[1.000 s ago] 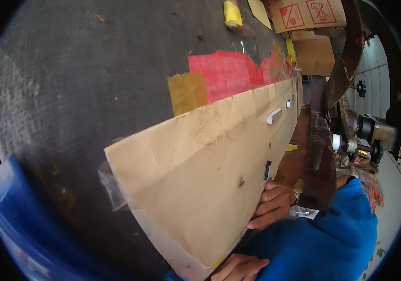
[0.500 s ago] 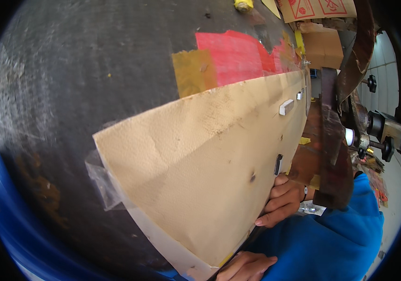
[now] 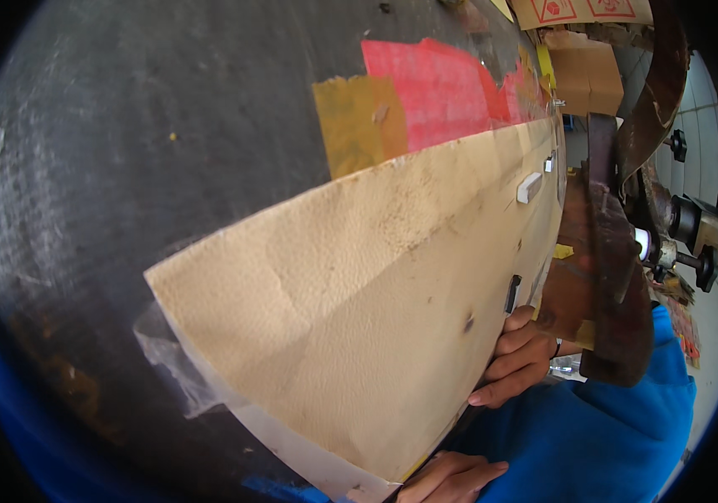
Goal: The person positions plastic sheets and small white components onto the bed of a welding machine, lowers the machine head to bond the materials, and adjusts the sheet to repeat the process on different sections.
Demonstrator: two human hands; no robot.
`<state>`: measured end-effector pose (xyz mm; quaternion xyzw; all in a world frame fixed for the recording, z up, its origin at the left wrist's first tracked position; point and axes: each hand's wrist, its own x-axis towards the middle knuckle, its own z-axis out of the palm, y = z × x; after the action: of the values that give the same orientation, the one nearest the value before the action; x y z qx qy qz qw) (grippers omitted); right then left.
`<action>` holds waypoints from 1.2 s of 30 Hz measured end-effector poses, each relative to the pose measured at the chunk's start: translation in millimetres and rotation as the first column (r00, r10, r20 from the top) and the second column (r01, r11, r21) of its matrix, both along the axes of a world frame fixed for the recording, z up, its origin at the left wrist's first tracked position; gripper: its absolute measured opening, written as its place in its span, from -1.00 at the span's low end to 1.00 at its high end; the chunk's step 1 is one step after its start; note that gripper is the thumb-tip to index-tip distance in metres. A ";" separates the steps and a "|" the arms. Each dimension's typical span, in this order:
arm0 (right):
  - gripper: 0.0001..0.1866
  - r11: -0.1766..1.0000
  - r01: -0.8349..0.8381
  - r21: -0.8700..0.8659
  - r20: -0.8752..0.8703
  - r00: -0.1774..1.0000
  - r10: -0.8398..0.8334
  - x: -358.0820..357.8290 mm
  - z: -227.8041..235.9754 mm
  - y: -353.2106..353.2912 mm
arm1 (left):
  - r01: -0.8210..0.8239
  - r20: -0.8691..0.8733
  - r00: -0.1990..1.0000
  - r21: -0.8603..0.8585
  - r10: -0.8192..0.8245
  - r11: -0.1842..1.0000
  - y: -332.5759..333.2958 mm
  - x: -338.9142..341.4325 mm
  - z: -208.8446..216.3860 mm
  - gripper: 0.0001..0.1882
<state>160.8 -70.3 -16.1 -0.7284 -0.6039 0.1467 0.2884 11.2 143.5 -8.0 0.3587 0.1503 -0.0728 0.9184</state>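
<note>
A large cream leather sheet (image 3: 334,318) with grainy texture and a few dark spots lies over a dark table. My right hand (image 3: 516,362), a bracelet at its wrist, is closed with curled fingers along the sheet's near edge. Lower in view, beside the sheet's bottom corner, my left hand (image 3: 451,478) is closed at the same edge; part of it is cut off by the frame. On the sheet lie a small black block (image 3: 512,293), close to my right fingertips, and a white block (image 3: 529,188). Clear plastic film (image 3: 178,360) sticks out from under the sheet's left side.
Red tape (image 3: 443,88) and tan tape (image 3: 359,121) cover part of the dark table (image 3: 166,151) beyond the sheet. Brown straps (image 3: 614,293) hang at the right, before black clamp knobs (image 3: 702,264). A cardboard box (image 3: 581,71) stands at the back right.
The whole view has shifted a little, and the yellow-wrapped item at the top is now mostly out of frame. Both hands keep their places at the sheet's edge.
</note>
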 end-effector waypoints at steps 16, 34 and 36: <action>-0.81 0.997 0.052 -0.060 -0.081 0.995 -0.057 -14.1 5.5 -17.9 | 0.165 -0.037 0.986 0.031 -0.164 0.986 7.2 6.9 6.4 -0.81; -0.83 0.951 -0.113 0.288 -0.135 0.978 0.157 -3.0 6.6 -17.6 | -0.184 0.199 0.975 0.972 0.097 -0.144 -21.2 54.8 41.3 -0.30; -0.84 0.933 -0.138 0.334 -0.112 0.977 0.184 -9.1 8.5 -17.5 | -0.204 0.256 0.956 0.931 0.141 -0.303 -21.0 60.1 33.1 -0.35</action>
<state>151.7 -87.8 -7.7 -0.6068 -0.6557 0.1198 0.4331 71.3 122.5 25.1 0.9201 0.1806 0.2180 0.2706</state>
